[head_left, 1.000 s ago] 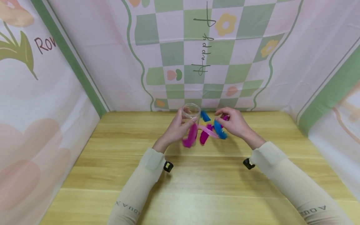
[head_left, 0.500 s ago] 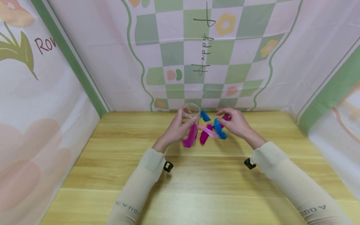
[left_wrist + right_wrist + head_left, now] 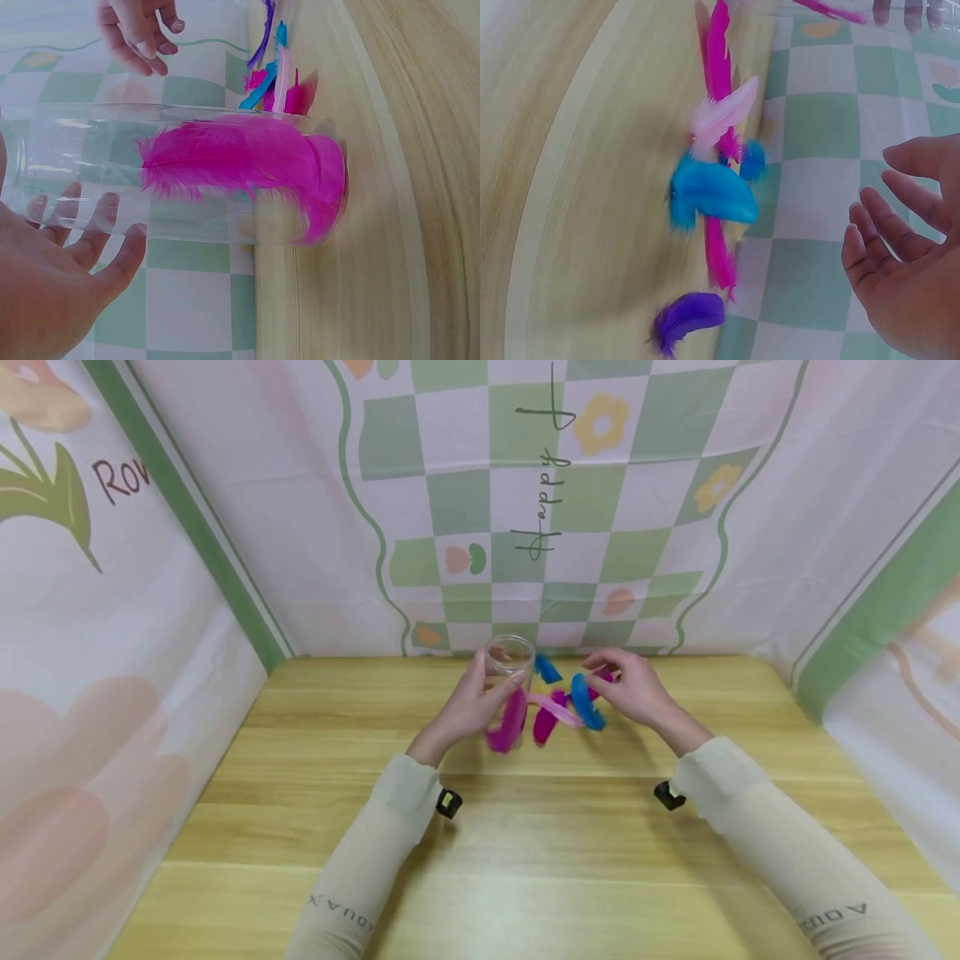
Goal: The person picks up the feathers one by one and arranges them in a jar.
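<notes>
My left hand (image 3: 472, 697) grips a clear glass jar (image 3: 82, 131) standing upright on the table, its fingers and thumb around the wall. Inside lies magenta feather (image 3: 232, 154), resting toward the bottom. My right hand (image 3: 637, 689) hovers over the loose feathers with its fingers loosely curved, nothing between them in the right wrist view. Below it are a blue feather (image 3: 587, 706), a magenta feather (image 3: 720, 259) and a purple feather (image 3: 692, 315), the purple one hidden in the head view. Between jar and right hand lie a light pink feather (image 3: 557, 710) and another magenta feather (image 3: 546, 727).
A second blue feather (image 3: 547, 668) lies near the back edge of the wooden table (image 3: 525, 860). Right behind that edge hangs a green and white checked cloth (image 3: 517, 502). Patterned cloth also closes in both sides.
My right hand has drifted slightly to the right, away from the jar. The left hand, the jar and the feathers have stayed in place.
</notes>
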`<state>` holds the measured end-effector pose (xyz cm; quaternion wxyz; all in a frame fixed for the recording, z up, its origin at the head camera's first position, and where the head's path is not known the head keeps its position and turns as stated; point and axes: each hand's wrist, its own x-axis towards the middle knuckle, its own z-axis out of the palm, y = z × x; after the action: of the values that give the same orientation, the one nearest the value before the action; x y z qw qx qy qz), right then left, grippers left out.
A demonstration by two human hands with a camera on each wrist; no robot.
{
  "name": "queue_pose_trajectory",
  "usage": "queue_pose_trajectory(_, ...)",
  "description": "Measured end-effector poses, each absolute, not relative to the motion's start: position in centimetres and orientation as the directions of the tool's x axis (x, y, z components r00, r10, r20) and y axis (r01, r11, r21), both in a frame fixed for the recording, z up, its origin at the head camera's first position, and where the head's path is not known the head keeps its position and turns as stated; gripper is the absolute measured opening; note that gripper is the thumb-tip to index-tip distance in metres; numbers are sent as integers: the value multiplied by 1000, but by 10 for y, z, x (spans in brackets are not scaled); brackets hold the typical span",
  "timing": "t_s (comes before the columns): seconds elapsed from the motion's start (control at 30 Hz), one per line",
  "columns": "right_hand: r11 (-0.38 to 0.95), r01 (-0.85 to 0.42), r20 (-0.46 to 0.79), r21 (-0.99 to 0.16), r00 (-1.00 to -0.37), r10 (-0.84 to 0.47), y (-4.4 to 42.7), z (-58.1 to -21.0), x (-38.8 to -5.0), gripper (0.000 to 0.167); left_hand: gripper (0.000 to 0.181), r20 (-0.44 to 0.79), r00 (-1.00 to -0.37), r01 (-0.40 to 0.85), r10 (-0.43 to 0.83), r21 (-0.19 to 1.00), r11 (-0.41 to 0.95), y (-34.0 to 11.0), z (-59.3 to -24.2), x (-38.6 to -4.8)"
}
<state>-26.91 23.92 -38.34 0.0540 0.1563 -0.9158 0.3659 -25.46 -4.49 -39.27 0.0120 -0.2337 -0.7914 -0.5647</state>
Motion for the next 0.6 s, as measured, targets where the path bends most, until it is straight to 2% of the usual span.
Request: queue_pose_trajectory(0.6, 719, -296, 191, -629, -955, -226, 245, -389, -274, 27, 62, 287, -888, 388, 358, 886, 254, -46, -394, -256)
